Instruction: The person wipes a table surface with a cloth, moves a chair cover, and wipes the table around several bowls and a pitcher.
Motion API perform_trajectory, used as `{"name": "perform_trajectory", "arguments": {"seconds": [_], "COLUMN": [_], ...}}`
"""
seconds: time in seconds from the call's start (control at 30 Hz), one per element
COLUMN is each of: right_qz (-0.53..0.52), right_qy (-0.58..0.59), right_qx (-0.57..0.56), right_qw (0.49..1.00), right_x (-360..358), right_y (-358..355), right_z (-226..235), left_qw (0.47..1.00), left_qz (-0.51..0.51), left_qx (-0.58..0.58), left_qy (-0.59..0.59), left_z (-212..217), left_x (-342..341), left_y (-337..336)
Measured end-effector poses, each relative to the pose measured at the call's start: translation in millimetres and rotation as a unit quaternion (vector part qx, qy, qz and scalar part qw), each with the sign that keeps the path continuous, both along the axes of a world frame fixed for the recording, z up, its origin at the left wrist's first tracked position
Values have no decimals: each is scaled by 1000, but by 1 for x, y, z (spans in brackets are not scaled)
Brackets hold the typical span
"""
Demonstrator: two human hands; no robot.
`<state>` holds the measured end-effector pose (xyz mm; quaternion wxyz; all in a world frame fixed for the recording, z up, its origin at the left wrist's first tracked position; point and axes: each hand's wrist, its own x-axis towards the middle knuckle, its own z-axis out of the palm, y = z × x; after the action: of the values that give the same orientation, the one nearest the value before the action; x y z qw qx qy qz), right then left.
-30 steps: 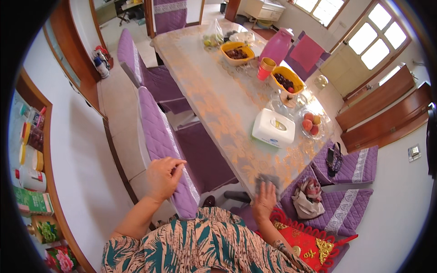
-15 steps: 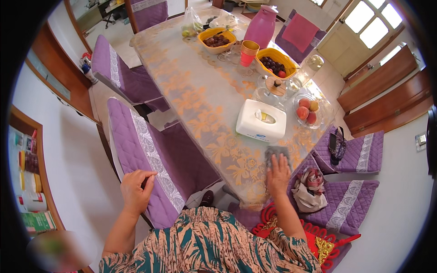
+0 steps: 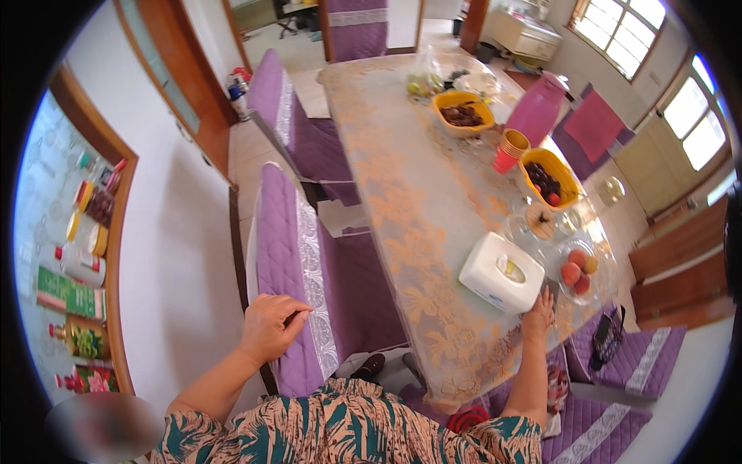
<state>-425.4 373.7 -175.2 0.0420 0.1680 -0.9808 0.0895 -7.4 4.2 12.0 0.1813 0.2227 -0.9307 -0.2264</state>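
Observation:
My right hand lies flat with its fingers stretched out on a grey cloth, pressing it against the table. Most of the cloth is hidden under the hand and behind the white tissue box. That box stands just left of my fingertips. Beyond them sits a glass plate with peaches. A clear cover with gold flower patterns lies over the table. My left hand is loosely curled over the purple chair back, with nothing visible in it; whether it touches the chair is unclear.
Farther along the table stand yellow baskets of dark fruit, stacked paper cups, a pink jug and glassware around a wooden lid. Purple-covered chairs line both sides. Shelves with jars and boxes are at left.
My right hand has slid the cloth forward and right, from in front of the tissue box to beside it. The view has turned left. My left hand stays curled by the chair.

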Motion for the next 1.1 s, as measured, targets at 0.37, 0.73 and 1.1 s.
{"name": "perform_trajectory", "arguments": {"seconds": [0.37, 0.73, 1.1], "right_qz": [135, -132, 70], "right_qy": [-13, 92, 21], "right_qx": [-53, 63, -59], "right_qw": [989, 985, 996], "right_x": [104, 20, 75], "right_y": [41, 77, 30], "right_z": [22, -9, 6], "left_qw": [999, 999, 1000], "left_qz": [-18, -16, -7], "left_qx": [17, 0, -2], "left_qy": [-29, -35, -20], "left_z": [-5, 1, -4], "left_x": [5, 4, -1], "left_y": [-3, -3, -1]}}
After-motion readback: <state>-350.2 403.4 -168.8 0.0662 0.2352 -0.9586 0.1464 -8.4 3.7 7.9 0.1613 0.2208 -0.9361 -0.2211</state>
